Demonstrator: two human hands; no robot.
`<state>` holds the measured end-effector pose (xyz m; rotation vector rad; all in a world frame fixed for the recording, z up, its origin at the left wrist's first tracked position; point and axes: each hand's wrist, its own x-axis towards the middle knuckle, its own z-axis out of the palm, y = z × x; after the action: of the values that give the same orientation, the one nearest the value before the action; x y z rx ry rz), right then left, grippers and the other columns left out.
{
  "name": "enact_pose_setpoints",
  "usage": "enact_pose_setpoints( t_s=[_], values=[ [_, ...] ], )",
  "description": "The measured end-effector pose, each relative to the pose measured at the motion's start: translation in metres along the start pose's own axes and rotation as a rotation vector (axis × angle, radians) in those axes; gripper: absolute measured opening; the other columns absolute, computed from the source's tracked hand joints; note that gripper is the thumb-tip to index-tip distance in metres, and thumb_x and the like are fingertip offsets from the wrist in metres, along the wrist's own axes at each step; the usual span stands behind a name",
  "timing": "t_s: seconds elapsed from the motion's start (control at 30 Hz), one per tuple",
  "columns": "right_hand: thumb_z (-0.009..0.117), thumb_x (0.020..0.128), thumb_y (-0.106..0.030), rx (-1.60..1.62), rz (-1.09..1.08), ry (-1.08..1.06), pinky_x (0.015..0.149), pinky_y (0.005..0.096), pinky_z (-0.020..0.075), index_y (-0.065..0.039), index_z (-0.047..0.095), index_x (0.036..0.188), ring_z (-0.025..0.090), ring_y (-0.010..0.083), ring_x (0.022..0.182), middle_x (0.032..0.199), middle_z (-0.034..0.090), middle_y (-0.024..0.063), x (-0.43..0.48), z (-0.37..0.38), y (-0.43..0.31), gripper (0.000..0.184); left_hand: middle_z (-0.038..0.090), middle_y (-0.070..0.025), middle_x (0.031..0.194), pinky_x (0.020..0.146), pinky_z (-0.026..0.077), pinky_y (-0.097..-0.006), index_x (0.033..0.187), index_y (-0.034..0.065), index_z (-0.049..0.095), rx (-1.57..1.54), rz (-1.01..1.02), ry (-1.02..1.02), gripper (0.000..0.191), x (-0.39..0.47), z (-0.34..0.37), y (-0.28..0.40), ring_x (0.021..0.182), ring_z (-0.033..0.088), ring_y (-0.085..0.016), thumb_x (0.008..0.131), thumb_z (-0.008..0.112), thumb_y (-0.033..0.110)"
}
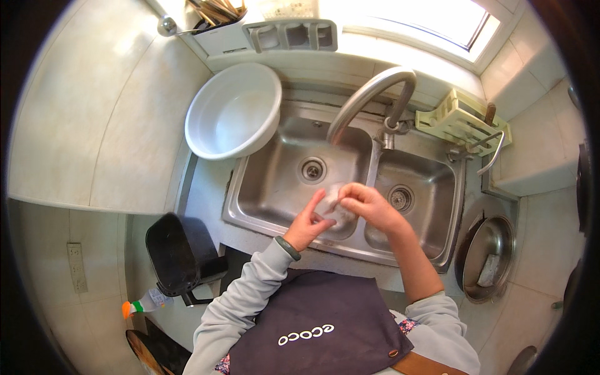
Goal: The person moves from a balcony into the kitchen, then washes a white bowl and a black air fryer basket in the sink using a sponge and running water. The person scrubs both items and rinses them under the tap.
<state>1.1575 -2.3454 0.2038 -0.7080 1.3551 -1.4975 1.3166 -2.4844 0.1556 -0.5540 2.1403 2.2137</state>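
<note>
Over the front of the large left basin of a steel sink [276,206], both hands meet around a thin, translucent plastic piece [345,216]. It looks crumpled and blurred, and I cannot tell whether it is a bag or a glove. My right hand [370,206] pinches it between thumb and fingertips from the right. At its left side is my left hand [307,222], with thumb and index finger spread apart; whether its other fingers grip the film is unclear. The curved steel faucet [370,96] arches above the basin, behind the hands.
A white plastic basin [234,112] rests at the sink's back left corner. A black air fryer basket [180,253] and a spray bottle [152,300] are at left. A pale green rack [461,122] stands behind the right basin; a metal pan [490,258] sits at right.
</note>
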Motion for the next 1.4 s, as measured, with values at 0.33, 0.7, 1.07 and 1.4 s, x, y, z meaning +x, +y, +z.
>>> enact_pose_setpoints(
  t_s=[0.33,0.7,1.07,1.4],
  values=[
    [0.058,0.089,-0.016,0.064,-0.059,0.353,0.054,0.0173,0.0372,-0.010,0.060,0.095,0.046,0.0008,0.066,0.079,0.054,-0.0081,-0.009,-0.049,-0.003,0.009,0.060,-0.0103,0.091,0.067,0.048,-0.0298,0.103,0.0019,0.061,0.484,0.195,0.221,0.019,0.038,0.000,0.036,0.078,0.060,-0.020,0.086,0.056,0.006],
    [0.055,0.091,-0.019,0.049,0.113,0.947,0.060,0.0203,0.0432,-0.008,0.056,0.111,0.053,0.0068,0.073,0.089,0.058,-0.0020,0.042,-0.177,0.077,0.023,0.041,-0.0138,0.134,0.087,0.045,-0.0292,0.140,0.0089,0.028,-0.064,0.059,0.059,0.061,0.069,0.011,0.021,0.107,0.052,-0.020,0.087,0.057,0.005],
    [0.056,0.091,-0.023,0.065,0.140,0.888,0.072,0.0269,0.0467,-0.010,0.055,0.118,0.057,0.0119,0.088,0.107,0.057,0.0017,-0.004,-0.123,0.152,0.030,0.043,-0.0168,0.130,0.081,0.047,-0.0284,0.143,0.0075,0.016,-0.259,-0.169,0.519,0.063,-0.136,-0.048,0.010,0.100,0.059,-0.019,0.090,0.052,0.006],
    [0.053,0.093,-0.024,0.139,0.305,0.374,0.072,0.0229,0.0428,-0.013,0.054,0.115,0.053,0.0084,0.088,0.104,0.059,-0.0003,0.005,0.015,0.159,0.025,0.036,-0.0158,0.133,0.096,0.037,-0.0387,0.137,0.0031,0.026,0.270,-0.017,1.802,0.067,-0.322,-0.148,-0.016,0.116,0.041,-0.027,0.084,0.065,0.016]
  ],
)
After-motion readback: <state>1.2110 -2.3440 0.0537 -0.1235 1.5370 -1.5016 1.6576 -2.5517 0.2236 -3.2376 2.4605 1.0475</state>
